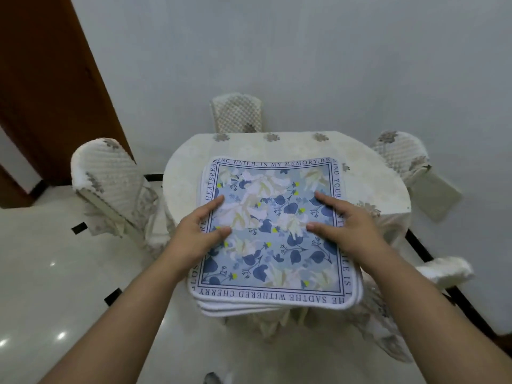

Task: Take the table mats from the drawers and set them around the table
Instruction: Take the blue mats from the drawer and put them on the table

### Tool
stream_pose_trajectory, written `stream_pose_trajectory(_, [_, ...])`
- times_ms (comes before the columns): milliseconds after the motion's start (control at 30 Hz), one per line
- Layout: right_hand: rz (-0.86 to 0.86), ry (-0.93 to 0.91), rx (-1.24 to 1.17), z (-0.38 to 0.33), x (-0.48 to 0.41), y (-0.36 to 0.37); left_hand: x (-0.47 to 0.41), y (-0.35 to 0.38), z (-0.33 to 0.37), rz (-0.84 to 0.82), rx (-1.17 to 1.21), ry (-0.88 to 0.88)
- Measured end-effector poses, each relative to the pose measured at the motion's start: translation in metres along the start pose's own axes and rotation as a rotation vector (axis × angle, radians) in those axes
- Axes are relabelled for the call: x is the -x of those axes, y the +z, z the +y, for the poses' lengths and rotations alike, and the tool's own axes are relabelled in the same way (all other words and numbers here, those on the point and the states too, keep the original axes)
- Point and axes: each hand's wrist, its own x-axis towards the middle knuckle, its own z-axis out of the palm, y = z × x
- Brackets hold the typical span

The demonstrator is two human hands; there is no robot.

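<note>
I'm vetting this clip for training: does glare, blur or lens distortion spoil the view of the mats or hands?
Head view: soft, even light; the mats, left hand and right hand are sharp; glare spots only on the glossy floor; wide-angle distortion slants the door; the near-right chair is blurred.

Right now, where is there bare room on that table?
Bare cloth lies along the table's far edge by the far chair, and beside the right chair. The stack of mats, held by the left hand and right hand, crowds the near middle.
</note>
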Motion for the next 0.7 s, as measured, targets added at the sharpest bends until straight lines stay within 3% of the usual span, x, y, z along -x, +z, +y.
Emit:
stream_pose_trajectory(333, [-0.01,0.12,0.06,0.031,-0.109,0.059,-0.122,-0.032,-0.055,-0.085,-0.049,-0.058])
stream_pose_trajectory(700, [0.073,0.152,0.139,0.085,-0.21,0.018,-0.258,0.029,-0.055,-0.2,-0.128,-0.006])
